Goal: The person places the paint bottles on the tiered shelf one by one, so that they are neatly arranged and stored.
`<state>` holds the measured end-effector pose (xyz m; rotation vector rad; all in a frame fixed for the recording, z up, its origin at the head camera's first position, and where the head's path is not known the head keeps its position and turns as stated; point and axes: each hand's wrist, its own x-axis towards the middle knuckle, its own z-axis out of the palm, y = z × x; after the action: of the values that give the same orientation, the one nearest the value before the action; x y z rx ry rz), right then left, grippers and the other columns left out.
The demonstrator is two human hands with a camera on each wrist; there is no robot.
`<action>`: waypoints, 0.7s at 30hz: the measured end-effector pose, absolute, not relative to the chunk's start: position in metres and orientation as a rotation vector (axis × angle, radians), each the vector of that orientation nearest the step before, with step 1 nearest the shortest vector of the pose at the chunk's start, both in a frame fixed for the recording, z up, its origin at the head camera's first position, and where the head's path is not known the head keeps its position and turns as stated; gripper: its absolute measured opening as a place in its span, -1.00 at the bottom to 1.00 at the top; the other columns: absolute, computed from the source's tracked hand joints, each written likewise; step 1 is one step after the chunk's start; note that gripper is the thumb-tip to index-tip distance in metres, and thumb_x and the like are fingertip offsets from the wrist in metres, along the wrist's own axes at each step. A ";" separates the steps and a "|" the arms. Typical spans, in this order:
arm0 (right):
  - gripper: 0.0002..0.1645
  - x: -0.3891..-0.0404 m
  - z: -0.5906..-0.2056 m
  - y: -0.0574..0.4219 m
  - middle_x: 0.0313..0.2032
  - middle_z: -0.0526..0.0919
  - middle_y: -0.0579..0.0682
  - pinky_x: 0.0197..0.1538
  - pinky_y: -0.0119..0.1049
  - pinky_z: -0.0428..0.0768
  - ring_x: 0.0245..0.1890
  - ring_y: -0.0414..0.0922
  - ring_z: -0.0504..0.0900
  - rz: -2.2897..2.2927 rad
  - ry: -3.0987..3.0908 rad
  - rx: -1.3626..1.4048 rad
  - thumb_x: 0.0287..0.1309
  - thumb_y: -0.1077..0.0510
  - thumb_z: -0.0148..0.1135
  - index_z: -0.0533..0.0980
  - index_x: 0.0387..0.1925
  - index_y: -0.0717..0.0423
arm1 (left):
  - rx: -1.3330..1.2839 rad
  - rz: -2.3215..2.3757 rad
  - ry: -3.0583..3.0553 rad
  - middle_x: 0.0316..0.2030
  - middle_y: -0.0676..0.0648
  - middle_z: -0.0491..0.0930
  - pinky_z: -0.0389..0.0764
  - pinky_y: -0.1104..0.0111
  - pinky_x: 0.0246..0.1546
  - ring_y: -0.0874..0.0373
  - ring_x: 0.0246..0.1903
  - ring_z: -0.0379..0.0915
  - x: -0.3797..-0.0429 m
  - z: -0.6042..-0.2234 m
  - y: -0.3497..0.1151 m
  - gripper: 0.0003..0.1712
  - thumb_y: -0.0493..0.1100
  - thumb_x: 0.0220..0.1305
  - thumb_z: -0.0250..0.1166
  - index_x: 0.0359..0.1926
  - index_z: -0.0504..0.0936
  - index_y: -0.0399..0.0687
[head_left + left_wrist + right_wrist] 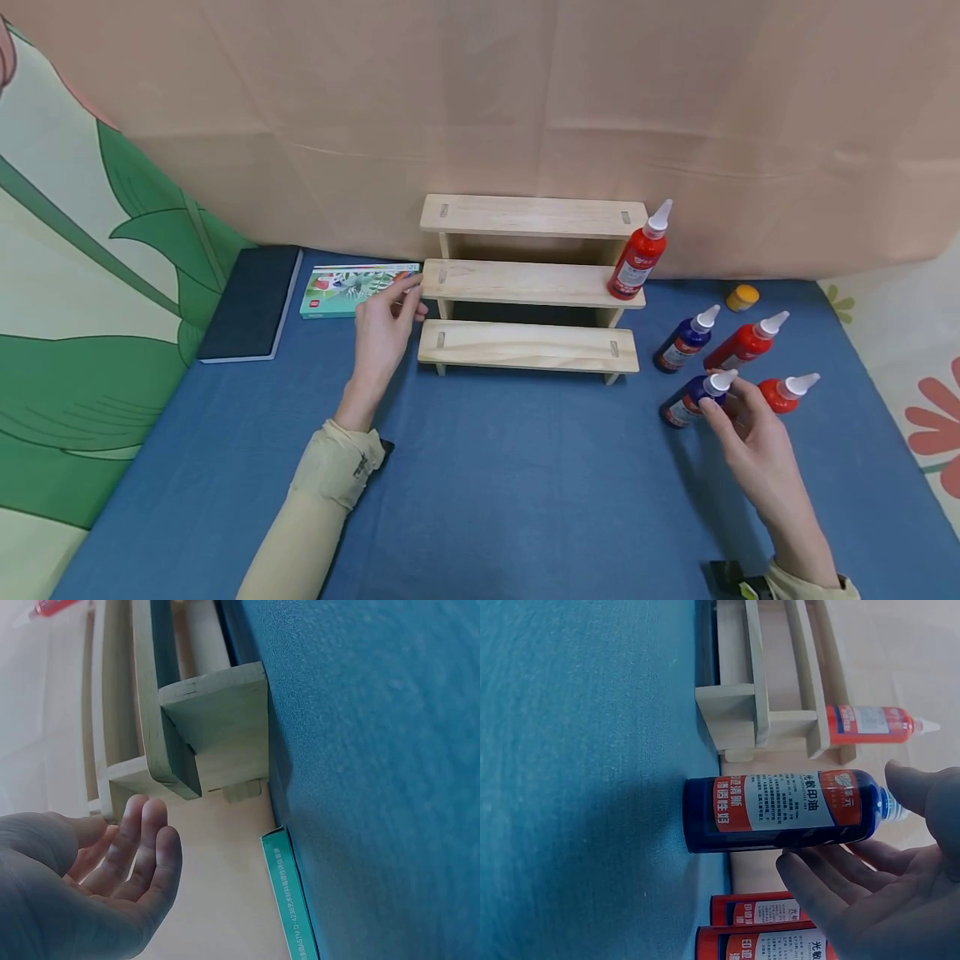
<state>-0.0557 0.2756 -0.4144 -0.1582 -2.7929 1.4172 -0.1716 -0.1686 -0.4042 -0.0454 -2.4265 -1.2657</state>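
My right hand (750,425) grips a dark blue ink bottle (780,814) near its neck, thumb on one side and fingers on the other. The bottle has a white pointed cap and stands roughly upright; whether its base touches the table is hard to tell. My left hand (386,325) touches the left end of the middle step of a three-step wooden shelf (525,283), its fingers loosely bent. On that step's right end stands a red ink bottle (636,262). Beside my right hand are another blue bottle (681,343) and two red bottles, one (738,348) behind and one (780,395) partly hidden.
A yellow cap (742,297) lies at the back right of the blue-covered table (510,500). Left of the shelf lie a green box (345,292) and a dark notebook (251,304). A beige cloth (360,108) hangs behind the table.
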 end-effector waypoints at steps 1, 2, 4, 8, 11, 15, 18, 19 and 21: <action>-0.26 -0.056 -0.415 0.275 0.37 0.42 0.47 -0.13 -0.79 0.36 0.27 0.45 0.51 1.413 -2.792 -0.157 0.64 -0.01 0.15 0.20 0.56 0.34 | -0.045 -1.265 -2.427 -0.39 -0.20 0.78 0.76 0.12 -0.27 -0.03 -0.40 0.77 -0.171 -0.404 -0.168 -0.67 -0.24 0.62 0.26 0.26 0.72 -0.27; -0.27 -0.056 -0.415 0.275 0.37 0.42 0.48 -0.13 -0.80 0.35 0.26 0.46 0.52 1.413 -2.790 -0.151 0.64 0.00 0.15 0.20 0.55 0.35 | -0.043 -1.266 -2.428 -0.39 -0.20 0.78 0.76 0.12 -0.28 -0.03 -0.40 0.77 -0.171 -0.404 -0.168 -0.67 -0.24 0.61 0.26 0.26 0.72 -0.27; -0.27 -0.056 -0.416 0.275 0.37 0.42 0.48 -0.13 -0.80 0.35 0.26 0.46 0.52 1.415 -2.788 -0.148 0.65 0.00 0.15 0.19 0.55 0.36 | -0.044 -1.265 -2.427 -0.39 -0.20 0.78 0.76 0.11 -0.28 -0.03 -0.40 0.77 -0.171 -0.404 -0.168 -0.67 -0.24 0.61 0.26 0.26 0.72 -0.27; -0.26 -0.056 -0.417 0.275 0.38 0.40 0.50 -0.13 -0.81 0.35 0.27 0.49 0.50 1.421 -2.789 -0.132 0.65 0.01 0.14 0.18 0.55 0.37 | -0.047 -1.264 -2.427 -0.39 -0.21 0.78 0.75 0.11 -0.29 -0.04 -0.40 0.77 -0.171 -0.404 -0.168 -0.67 -0.24 0.61 0.27 0.25 0.72 -0.27; -0.26 -0.057 -0.419 0.275 0.38 0.40 0.51 -0.12 -0.81 0.35 0.26 0.49 0.50 1.413 -2.796 -0.126 0.65 0.01 0.14 0.18 0.55 0.38 | -0.048 -1.264 -2.430 -0.39 -0.20 0.78 0.75 0.11 -0.29 -0.04 -0.40 0.77 -0.171 -0.404 -0.169 -0.66 -0.23 0.62 0.26 0.26 0.72 -0.27; -0.24 -0.058 -0.420 0.274 0.38 0.40 0.51 -0.10 -0.79 0.36 0.27 0.48 0.50 1.393 -2.817 -0.145 0.65 -0.01 0.13 0.18 0.55 0.39 | -0.044 -1.263 -2.435 -0.38 -0.20 0.78 0.75 0.11 -0.28 -0.03 -0.40 0.77 -0.171 -0.403 -0.169 -0.66 -0.23 0.62 0.26 0.26 0.72 -0.27; -0.22 -0.058 -0.420 0.274 0.40 0.38 0.52 -0.07 -0.76 0.38 0.29 0.48 0.49 1.384 -2.834 -0.158 0.65 -0.03 0.13 0.16 0.56 0.40 | -0.038 -1.269 -2.437 -0.38 -0.20 0.78 0.75 0.10 -0.28 -0.03 -0.39 0.77 -0.170 -0.403 -0.169 -0.66 -0.23 0.62 0.26 0.26 0.72 -0.26; -0.21 -0.058 -0.420 0.274 0.40 0.38 0.52 -0.06 -0.75 0.38 0.29 0.49 0.48 1.383 -2.837 -0.158 0.65 -0.04 0.13 0.15 0.57 0.40 | -0.036 -1.273 -2.437 -0.38 -0.20 0.78 0.75 0.10 -0.28 -0.03 -0.39 0.77 -0.170 -0.403 -0.168 -0.66 -0.22 0.62 0.26 0.26 0.72 -0.26; -0.21 -0.058 -0.421 0.274 0.41 0.37 0.52 -0.05 -0.74 0.38 0.30 0.50 0.48 1.381 -2.838 -0.156 0.65 -0.04 0.13 0.15 0.57 0.40 | -0.034 -1.278 -2.439 -0.38 -0.20 0.78 0.75 0.10 -0.28 -0.03 -0.39 0.78 -0.170 -0.403 -0.168 -0.66 -0.22 0.62 0.26 0.27 0.72 -0.25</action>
<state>-0.0582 0.2740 -0.4206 -0.1560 -2.8380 1.3814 -0.1702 -0.1683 -0.4025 -0.0343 -2.4388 -1.2779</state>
